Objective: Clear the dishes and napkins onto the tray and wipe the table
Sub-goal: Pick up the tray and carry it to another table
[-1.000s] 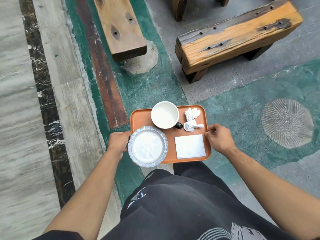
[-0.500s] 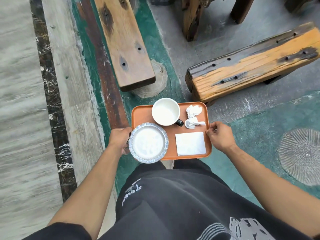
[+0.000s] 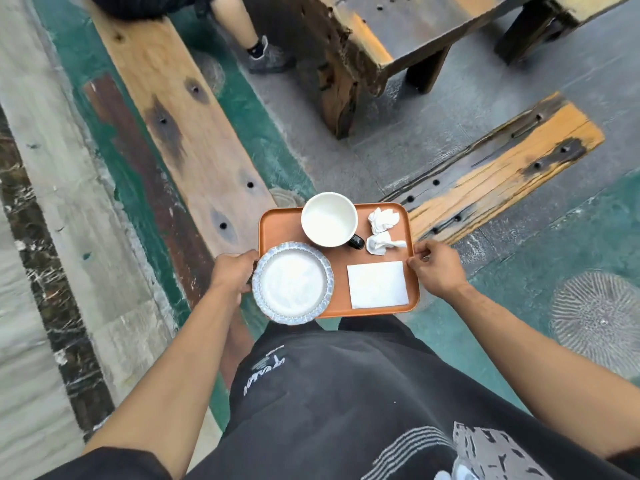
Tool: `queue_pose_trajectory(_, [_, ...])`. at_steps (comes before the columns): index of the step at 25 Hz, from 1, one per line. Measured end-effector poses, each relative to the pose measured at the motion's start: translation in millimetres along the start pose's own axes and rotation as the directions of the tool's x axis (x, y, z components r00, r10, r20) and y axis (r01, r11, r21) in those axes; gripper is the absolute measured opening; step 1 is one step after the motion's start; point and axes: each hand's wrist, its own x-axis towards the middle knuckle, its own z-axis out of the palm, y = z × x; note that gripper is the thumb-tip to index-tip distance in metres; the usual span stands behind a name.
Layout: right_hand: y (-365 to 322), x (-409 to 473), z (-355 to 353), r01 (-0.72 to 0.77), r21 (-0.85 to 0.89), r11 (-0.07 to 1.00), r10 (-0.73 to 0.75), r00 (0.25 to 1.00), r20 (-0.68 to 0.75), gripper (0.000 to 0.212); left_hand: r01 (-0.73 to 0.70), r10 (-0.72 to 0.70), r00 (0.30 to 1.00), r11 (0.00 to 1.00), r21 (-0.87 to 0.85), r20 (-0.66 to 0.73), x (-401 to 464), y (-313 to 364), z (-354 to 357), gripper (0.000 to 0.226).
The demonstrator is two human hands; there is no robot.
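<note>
Fingers of my left hand (image 3: 231, 274) curl around the left edge of the orange tray (image 3: 277, 225), pressed shut on its rim just beside the plate. My right hand (image 3: 437, 269) pinches the right rim, thumb on top and fingers tucked under. Between the two grips the tray hangs level in front of my waist, above my dark shorts (image 3: 346, 393).

On the tray, the blue-rimmed plate (image 3: 293, 283) sits at the near left corner, its edge overhanging the tray's near and left sides. At the far side stands the white cup (image 3: 329, 219), upright, its dark handle pointing right and near. Two crumpled napkins (image 3: 382, 230) lie to the right of the cup, one farther, one nearer, touching or almost so. A flat folded napkin (image 3: 378, 284) lies at the near right corner, close to my right hand.

Beyond the tray, a long wooden bench (image 3: 194, 140) runs away on the left, another worn bench (image 3: 498, 168) angles off to the right, and a dark wooden table (image 3: 381, 32) stands farther off. Someone's leg and shoe (image 3: 266, 55) show at the far edge.
</note>
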Motion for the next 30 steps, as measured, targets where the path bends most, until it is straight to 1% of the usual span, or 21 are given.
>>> queue_pose_trajectory(6, [-56, 74, -7, -0.081, 0.079, 0.994, 0.084, 0.996, -0.036, 0.006, -0.057, 0.053, 0.998, 0.994, 0.09, 0.044, 72, 116, 13, 0.012])
queue_pose_trajectory(9, [-69, 118, -13, -0.107, 0.104, 0.989, 0.112, 0.993, -0.048, 0.006, -0.081, 0.074, 0.996, 0.988, 0.128, 0.054, 101, 163, 34, 0.015])
queue_pose_trajectory(15, [-94, 209, -50, -0.143, 0.201, 0.969, 0.156, 0.987, -0.048, 0.007, -0.117, 0.112, 0.993, 0.982, 0.149, 0.038, 147, 263, 93, 0.011])
queue_pose_trajectory(17, [-98, 243, -68, -0.184, 0.232, 0.955, 0.205, 0.976, -0.07, 0.008, -0.113, 0.102, 0.992, 0.975, 0.191, 0.069, 164, 305, 118, 0.011])
queue_pose_trajectory(19, [-104, 251, -74, -0.182, 0.254, 0.95, 0.208, 0.975, -0.076, 0.008, -0.15, 0.135, 0.987, 0.967, 0.207, 0.086, 169, 323, 125, 0.011])
queue_pose_trajectory(22, [-112, 286, -90, -0.216, 0.307, 0.927, 0.256, 0.962, -0.097, 0.006, -0.187, 0.161, 0.98, 0.948, 0.256, 0.119, 193, 375, 151, 0.013])
queue_pose_trajectory(25, [-121, 318, -98, -0.247, 0.333, 0.91, 0.3, 0.947, -0.117, 0.005, -0.249, 0.201, 0.964, 0.911, 0.327, 0.175, 210, 424, 176, 0.013])
queue_pose_trajectory(30, [-141, 370, -102, -0.321, 0.376, 0.869, 0.402, 0.902, -0.158, 0.004, -0.316, 0.231, 0.94, 0.868, 0.384, 0.251, 252, 502, 220, 0.012])
